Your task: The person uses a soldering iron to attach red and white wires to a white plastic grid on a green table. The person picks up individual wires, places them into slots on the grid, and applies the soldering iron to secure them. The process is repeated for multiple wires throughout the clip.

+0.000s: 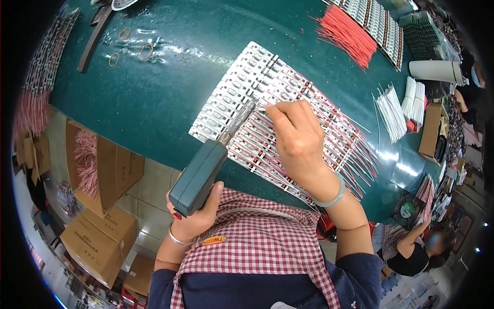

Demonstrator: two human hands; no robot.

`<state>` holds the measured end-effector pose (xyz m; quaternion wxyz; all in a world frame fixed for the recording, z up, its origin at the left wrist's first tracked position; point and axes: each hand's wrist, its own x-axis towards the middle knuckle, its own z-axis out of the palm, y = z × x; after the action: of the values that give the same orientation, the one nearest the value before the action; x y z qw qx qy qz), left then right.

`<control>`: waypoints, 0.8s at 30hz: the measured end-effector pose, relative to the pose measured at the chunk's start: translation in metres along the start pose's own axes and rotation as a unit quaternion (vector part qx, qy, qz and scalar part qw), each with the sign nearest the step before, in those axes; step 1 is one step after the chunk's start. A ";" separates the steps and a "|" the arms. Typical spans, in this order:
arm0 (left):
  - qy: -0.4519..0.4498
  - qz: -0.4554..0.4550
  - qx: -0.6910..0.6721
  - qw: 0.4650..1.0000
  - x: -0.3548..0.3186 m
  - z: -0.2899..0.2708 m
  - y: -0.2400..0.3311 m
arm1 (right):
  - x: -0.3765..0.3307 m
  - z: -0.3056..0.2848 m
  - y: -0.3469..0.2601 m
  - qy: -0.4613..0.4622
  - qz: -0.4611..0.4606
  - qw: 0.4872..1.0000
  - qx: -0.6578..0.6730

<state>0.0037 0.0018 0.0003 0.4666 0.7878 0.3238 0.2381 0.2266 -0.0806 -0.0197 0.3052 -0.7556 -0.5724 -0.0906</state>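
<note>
My left hand [203, 219] is wrapped round the handle of a dark green soldering gun [198, 177]. Its grey metal barrel slants up and right over a panel of white LED modules [221, 105], with the tip close to my right fingertips. My right hand [298, 141] is closed in a pinch above the middle of the panel; whatever lies between its fingers is too small to make out. Red and white wires [355, 149] run across the modules and fan out past the panel's right edge. Part of the panel is hidden under my right hand and wrist.
On the green table [170, 98] lie rubber bands [147, 51], a dark metal bar [95, 41], red wires [347, 36], white wire bundles [390, 113] and another module panel [378, 28]. Cardboard boxes [98, 242] stand at lower left. A co-worker [411, 247] sits at right beside a small fan [407, 208].
</note>
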 end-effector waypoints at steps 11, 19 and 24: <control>-0.035 -0.020 0.031 0.999 -0.003 -0.001 -0.004 | 0.003 -0.001 -0.001 -0.008 -0.009 1.000 0.001; 0.000 -0.019 0.000 1.000 -0.012 -0.003 -0.008 | 0.003 0.000 -0.001 -0.012 -0.010 1.000 -0.004; -0.053 -0.035 -0.046 0.997 -0.013 -0.010 -0.001 | 0.004 -0.002 -0.001 -0.014 0.001 1.000 0.009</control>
<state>-0.0127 -0.0016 0.0028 0.5273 0.7647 0.3151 0.1944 0.2270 -0.0785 -0.0159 0.3045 -0.7543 -0.5768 -0.0748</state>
